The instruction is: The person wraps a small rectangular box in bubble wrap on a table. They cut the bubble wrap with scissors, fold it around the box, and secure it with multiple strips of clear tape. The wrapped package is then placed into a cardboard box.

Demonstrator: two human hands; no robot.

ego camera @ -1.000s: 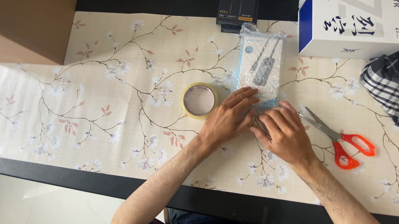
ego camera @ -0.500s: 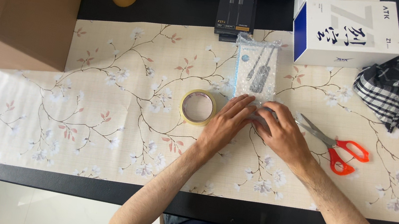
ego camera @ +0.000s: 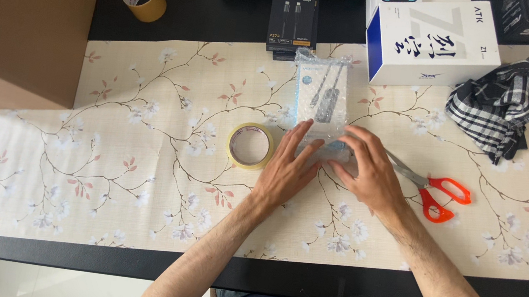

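My left hand (ego camera: 285, 167) and right hand (ego camera: 371, 171): fingers spread, pressing near end of bubble-wrapped cable box (ego camera: 321, 102). I'd keep wrap taut; tape roll (ego camera: 250, 145) just left.

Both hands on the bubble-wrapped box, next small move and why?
Probably reach the left hand to the tape roll lying just beside it, while the right hand holds down the near end of the bubble-wrapped box. No tape shows on that end, and the scissors lie by the right hand.
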